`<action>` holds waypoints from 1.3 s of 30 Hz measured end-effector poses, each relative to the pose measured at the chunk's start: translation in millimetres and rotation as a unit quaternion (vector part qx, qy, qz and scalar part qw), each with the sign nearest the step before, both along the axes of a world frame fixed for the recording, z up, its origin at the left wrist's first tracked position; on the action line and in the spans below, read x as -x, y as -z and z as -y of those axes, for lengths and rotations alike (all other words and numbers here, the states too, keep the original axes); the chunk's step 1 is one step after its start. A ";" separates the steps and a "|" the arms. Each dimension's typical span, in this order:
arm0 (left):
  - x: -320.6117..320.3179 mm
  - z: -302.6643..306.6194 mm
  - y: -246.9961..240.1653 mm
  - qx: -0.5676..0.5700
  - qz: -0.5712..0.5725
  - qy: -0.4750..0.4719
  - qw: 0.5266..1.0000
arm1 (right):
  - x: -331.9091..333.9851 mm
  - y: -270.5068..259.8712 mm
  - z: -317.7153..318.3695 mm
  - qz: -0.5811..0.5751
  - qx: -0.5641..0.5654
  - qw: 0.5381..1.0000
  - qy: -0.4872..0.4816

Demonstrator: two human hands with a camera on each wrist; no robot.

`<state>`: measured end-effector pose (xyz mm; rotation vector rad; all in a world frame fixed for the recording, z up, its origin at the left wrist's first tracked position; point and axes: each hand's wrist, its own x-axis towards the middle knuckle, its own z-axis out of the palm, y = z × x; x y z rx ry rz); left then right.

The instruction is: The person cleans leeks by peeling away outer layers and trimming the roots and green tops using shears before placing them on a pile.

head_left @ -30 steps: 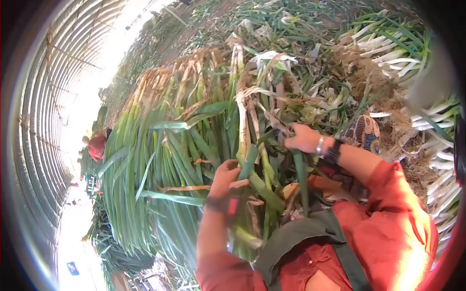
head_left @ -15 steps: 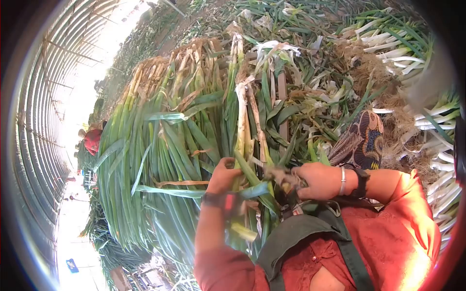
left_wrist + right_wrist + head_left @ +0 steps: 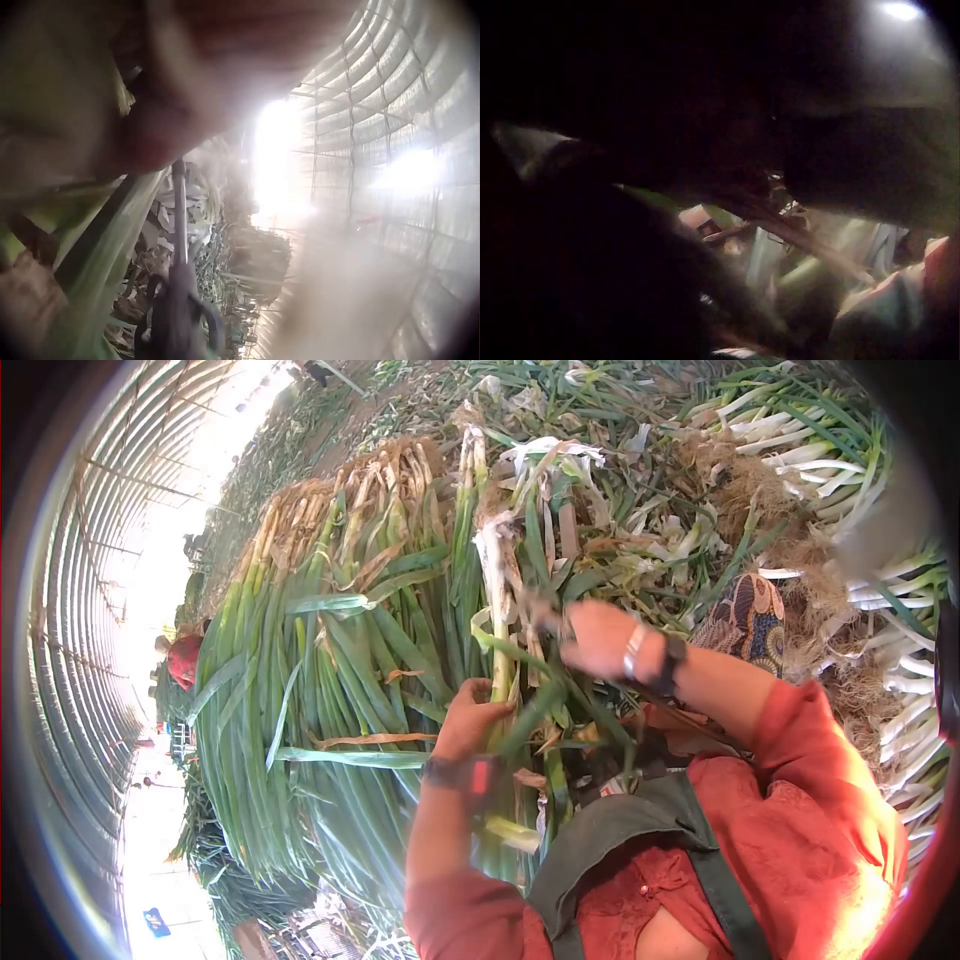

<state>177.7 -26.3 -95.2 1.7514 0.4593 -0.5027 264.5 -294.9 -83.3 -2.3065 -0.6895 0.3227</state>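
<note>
In the head view my left hand (image 3: 470, 720) grips a large green onion (image 3: 497, 575) near the middle of its stalk, its pale root end pointing away from me. My right hand (image 3: 602, 640) is just right of this stalk, holding a grey tool (image 3: 543, 610) blurred by motion. The left wrist view shows a slim grey blade (image 3: 180, 214) with dark loop-like shapes at its base, beyond the blurred left fingers. Bent green leaves (image 3: 545, 705) hang between the hands. The right wrist view is mostly dark.
A thick row of untrimmed green onions (image 3: 310, 620) lies to the left. Cleaned white stalks (image 3: 905, 710) with bushy roots (image 3: 810, 630) line the right. Leaf scraps (image 3: 640, 540) cover the ground ahead; a patterned cloth (image 3: 750, 620) lies near the right arm.
My right hand came in toward my body, pulling beside the stalk, then moved back up and forward along it. My left hand stays on the stalk. A leaf strip now curls beside it.
</note>
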 end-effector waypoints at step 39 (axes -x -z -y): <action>-3.2 10.8 -28.6 0.025 0.007 -0.034 0.999 | 26.5 -26.6 29.3 -0.120 -0.007 0.992 -0.049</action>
